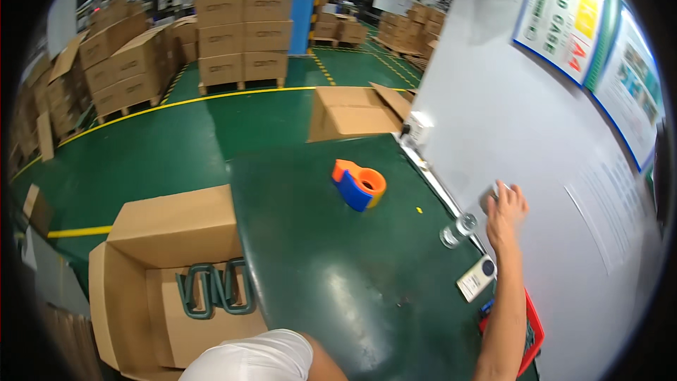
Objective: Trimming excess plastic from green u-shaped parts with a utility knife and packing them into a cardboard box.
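My right hand [508, 206] reaches up to the white wall panel [493, 99] at the right edge of the green table [317, 261]. Its fingers are closed around a small grey object [489, 195] held against the panel. Just below the hand a clear plastic bottle [458, 230] lies on the table by the wall. A white flat device [477, 278] rests near my forearm. My left hand is out of view; only my white sleeve [257, 358] shows at the bottom edge.
An orange and blue tape dispenser [360, 185] sits mid-table. A red basket [530, 332] is at the lower right. An open cardboard box [166, 268] with green metal loops [215, 288] stands left of the table. Another open box [352, 113] lies beyond; stacked cartons [243, 21] stand behind. Posters [571, 14] hang on the wall.
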Motion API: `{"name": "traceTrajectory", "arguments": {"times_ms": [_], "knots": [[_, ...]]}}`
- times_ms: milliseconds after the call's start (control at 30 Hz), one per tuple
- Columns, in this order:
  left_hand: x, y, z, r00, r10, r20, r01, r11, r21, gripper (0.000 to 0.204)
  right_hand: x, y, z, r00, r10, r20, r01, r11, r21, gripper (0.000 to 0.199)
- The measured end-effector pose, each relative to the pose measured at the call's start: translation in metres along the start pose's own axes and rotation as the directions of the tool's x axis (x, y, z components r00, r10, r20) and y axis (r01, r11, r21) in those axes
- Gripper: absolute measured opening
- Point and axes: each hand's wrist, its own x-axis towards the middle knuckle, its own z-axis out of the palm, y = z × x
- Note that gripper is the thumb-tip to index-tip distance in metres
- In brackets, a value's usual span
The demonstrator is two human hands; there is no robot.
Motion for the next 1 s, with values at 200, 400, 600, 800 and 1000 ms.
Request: {"name": "traceTrajectory", "arguments": {"times_ms": [200,400,600,800,1000], "knots": [[0.0,-0.003,-0.003,0.998,-0.024,-0.055,0.025,1.0,0.013,0.028,0.014,0.002,-0.001,0.998,0.038,0.052,-0.042,0.997,0.072,0.037],[0.006,-0.007,-0.002,0.998,-0.034,-0.058,0.035,0.999,0.008,0.027,0.013,0.019,0.01,0.997,0.076,0.03,-0.078,0.992,0.101,0.04],[0.003,-0.01,-0.005,0.999,-0.042,-0.029,0.042,0.999,-0.002,0.026,0.015,0.023,0.015,0.996,0.079,-0.037,-0.072,0.984,0.163,0.057],[0.005,-0.01,0.002,0.999,-0.05,-0.019,0.049,0.999,-0.023,0.025,0.014,0.033,0.029,0.933,0.323,0.159,-0.36,0.827,0.432,0.078],[0.002,-0.005,0.007,0.997,-0.07,-0.016,0.069,0.996,-0.05,0.024,0.025,0.02,-0.002,0.81,0.567,0.15,-0.376,0.306,0.875,0.085]]}}
